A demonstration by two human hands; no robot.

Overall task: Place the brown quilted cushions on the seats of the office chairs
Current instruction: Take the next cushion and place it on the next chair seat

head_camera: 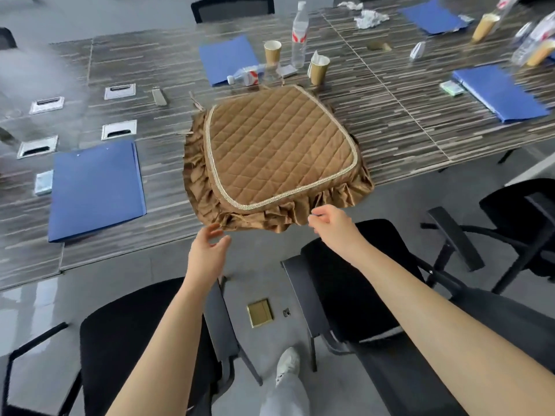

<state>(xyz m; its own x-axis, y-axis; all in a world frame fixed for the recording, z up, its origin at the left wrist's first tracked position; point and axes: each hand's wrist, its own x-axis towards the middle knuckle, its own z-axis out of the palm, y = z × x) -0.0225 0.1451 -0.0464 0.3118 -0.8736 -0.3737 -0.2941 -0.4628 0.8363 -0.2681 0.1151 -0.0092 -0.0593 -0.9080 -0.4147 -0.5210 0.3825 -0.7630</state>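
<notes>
Reaching stage. Brown quilted cushion with ruffled skirt (279, 148) flat on striped wood-grain tabletop (390, 115), near edge overhanging. Left hand (210, 247) and right hand (329, 220) loosely spread at ruffle, gripping nothing yet. Next: pinch ruffle, lift, lower onto black office chair seat (354, 280).

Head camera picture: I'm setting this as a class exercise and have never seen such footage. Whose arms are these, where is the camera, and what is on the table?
There is no machine here. A person wears a wide-angle camera on the head, so you look forward and down along their own bare arms. The left hand and right hand reach, fingers relaxed, for the frilled near edge of a brown quilted cushion; neither grips it yet. The cushion lies on a long striped table, among blue folders, paper cups and water bottles. Below the arms stand two black office chairs, one left and one right, their seats bare.
</notes>
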